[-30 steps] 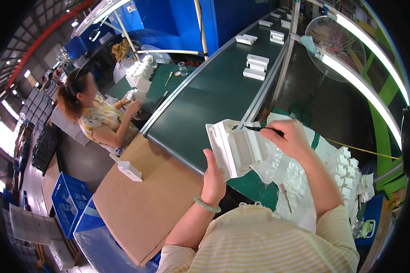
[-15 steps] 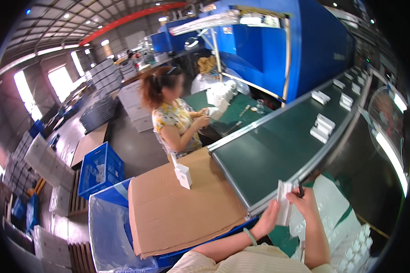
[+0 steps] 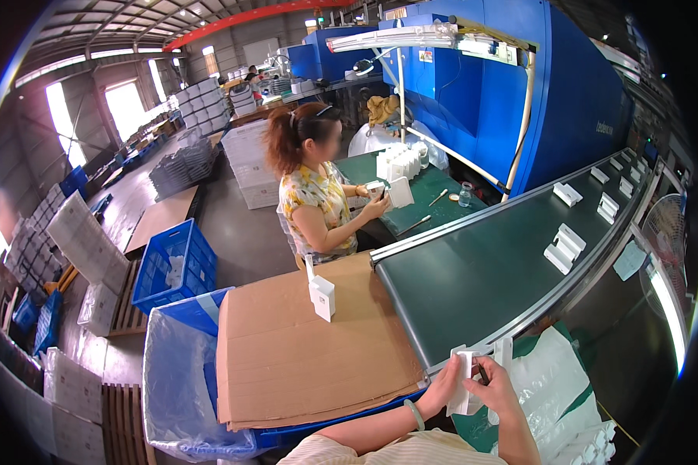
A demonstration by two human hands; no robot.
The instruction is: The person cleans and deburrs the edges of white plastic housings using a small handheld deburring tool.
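Just past the near end of the conveyor, my left hand (image 3: 440, 387) grips a white moulded part (image 3: 461, 397) with a folded, angular shape. My right hand (image 3: 495, 386) is against the part's right side, its fingers curled round a small black-handled tool (image 3: 484, 376); the tool's working end is hidden. Behind my right hand, another white piece (image 3: 504, 350) stands upright, partly covered. On the brown cardboard (image 3: 310, 364) to the left, a white box-shaped part (image 3: 323, 298) stands with a thin piece rising from it.
Several white parts (image 3: 569, 242) lie on the green conveyor belt (image 3: 473, 287). Across the cardboard a co-worker (image 3: 314, 194) handles a white part at a green table (image 3: 442, 221). Blue crates (image 3: 174, 267) are at left. White sheeting (image 3: 547, 372) and stacked white parts lie at lower right.
The view has shifted slightly. The white part and both my hands have come lower and a little left, the part now turned in my fingers. The co-worker's hands have also moved.
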